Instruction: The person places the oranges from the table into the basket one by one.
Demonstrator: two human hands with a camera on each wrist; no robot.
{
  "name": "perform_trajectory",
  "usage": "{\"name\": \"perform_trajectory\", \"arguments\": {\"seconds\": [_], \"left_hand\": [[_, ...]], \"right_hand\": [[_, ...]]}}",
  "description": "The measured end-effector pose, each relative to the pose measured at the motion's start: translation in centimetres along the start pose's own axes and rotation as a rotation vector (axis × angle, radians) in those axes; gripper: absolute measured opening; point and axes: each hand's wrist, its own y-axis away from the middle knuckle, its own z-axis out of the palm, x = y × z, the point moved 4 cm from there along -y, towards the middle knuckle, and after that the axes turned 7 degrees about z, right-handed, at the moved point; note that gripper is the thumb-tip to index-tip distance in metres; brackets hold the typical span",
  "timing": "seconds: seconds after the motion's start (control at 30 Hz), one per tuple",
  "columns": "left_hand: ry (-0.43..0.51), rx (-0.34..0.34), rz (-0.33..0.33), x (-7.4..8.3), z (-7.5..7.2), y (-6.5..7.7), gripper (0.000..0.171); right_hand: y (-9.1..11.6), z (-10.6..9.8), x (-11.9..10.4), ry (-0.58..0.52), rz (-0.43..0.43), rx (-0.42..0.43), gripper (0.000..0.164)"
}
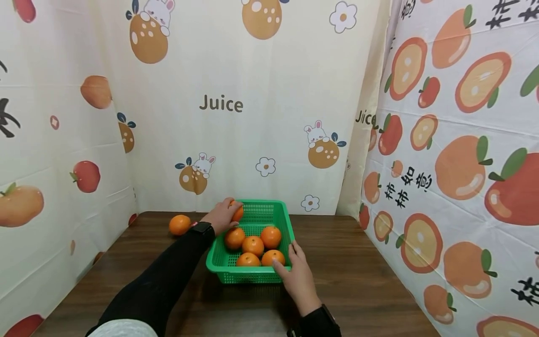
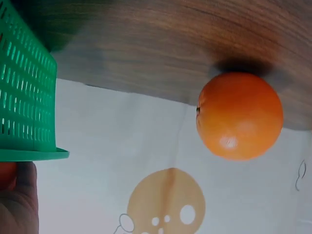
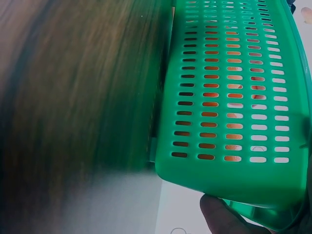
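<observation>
My left hand (image 1: 220,217) holds an orange (image 1: 238,214) at the left rim of a green plastic basket (image 1: 275,208). In the left wrist view, part of that orange (image 2: 7,175) shows beside my thumb, next to the basket's rim. At the front right corner, my right hand (image 1: 300,278) grips the basket, with the thumb at the front rim and the fingers along the right side. Several oranges (image 1: 253,245) lie inside, towards the near end. Another orange (image 1: 179,224) sits on the table, left of the basket; the left wrist view shows it large.
The basket stands on a dark brown wooden table (image 1: 358,281). Fruit-printed cloths (image 1: 269,126) hang behind it and on both sides. Slotted basket walls let the oranges show through in the right wrist view.
</observation>
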Motion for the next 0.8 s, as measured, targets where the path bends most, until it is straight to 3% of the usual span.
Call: {"name": "perform_trajectory", "arguments": {"seconds": [0.37,0.8], "left_hand": [[0.007,-0.018,-0.018,0.23,0.02,0.2,0.067],[-0.057,-0.039,0.034,-0.28,0.71,0.05,0.056]], "right_hand": [[-0.07,0.12,0.09,0.02,0.0,0.004,0.084],[0.08,0.15,-0.03,0.029,-0.005,0.01,0.083]]}}
